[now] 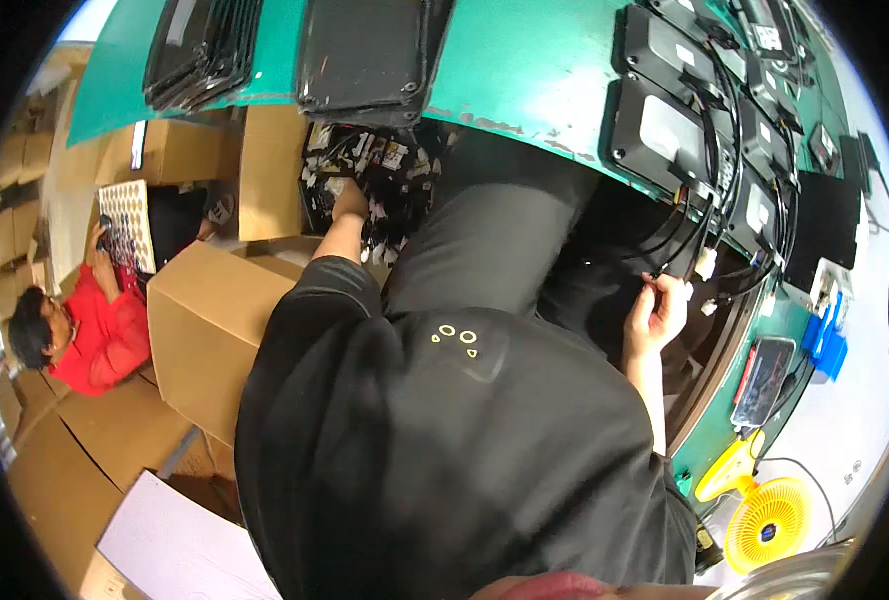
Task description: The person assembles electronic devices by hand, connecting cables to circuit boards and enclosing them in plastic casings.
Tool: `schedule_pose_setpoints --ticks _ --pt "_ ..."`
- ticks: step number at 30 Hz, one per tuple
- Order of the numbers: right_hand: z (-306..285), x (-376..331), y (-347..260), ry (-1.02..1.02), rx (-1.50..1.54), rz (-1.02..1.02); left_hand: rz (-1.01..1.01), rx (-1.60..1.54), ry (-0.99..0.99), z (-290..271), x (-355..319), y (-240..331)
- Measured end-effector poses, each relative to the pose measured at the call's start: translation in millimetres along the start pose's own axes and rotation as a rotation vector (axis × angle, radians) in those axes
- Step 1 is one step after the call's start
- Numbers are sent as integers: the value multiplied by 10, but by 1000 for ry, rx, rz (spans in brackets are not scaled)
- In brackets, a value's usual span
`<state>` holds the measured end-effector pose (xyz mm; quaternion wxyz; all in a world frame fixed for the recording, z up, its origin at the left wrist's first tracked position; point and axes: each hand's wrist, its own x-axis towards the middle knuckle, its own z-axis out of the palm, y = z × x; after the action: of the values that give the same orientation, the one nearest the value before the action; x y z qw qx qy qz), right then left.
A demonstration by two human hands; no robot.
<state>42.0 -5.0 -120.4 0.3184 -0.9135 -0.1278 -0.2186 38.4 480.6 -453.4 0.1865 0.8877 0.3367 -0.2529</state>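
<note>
My left hand [348, 203] reaches down into an open cardboard box [272, 180] full of black cables with small connectors [392, 160]. Its fingertips are lost among them, so its grip cannot be made out. On the right, my right hand [661, 312] is pinched closed at the end of a thin black cable [672, 240], just off the table edge. That cable hangs from a row of black flat box-shaped devices [664, 132] on the green table [524, 75]. A white connector [705, 264] dangles beside my fingers.
Stacked black panels [362, 55] lie along the table's front edge. A phone [763, 382], a blue tool [826, 335] and a yellow fan [767, 523] are at the right. An open carton [214, 310] stands by my left arm. A person in red [104, 330] works at the left.
</note>
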Motion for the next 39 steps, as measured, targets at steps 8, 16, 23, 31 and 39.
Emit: schedule_pose_setpoints --ticks 8,16,23,31,39 --pt "28 -19 11 -23 -57 22 -158 -221 74 -28 -286 130" --pt "30 -16 -7 -11 -71 28 6 101 510 -261 139 487" --pt "56 40 -63 -26 -100 42 -219 25 9 -220 906 508" --pt "40 36 -52 -40 -12 51 -247 -417 -93 -274 1059 -187" --pt "-170 222 -447 -136 62 -224 376 -204 958 -1065 -578 -28"
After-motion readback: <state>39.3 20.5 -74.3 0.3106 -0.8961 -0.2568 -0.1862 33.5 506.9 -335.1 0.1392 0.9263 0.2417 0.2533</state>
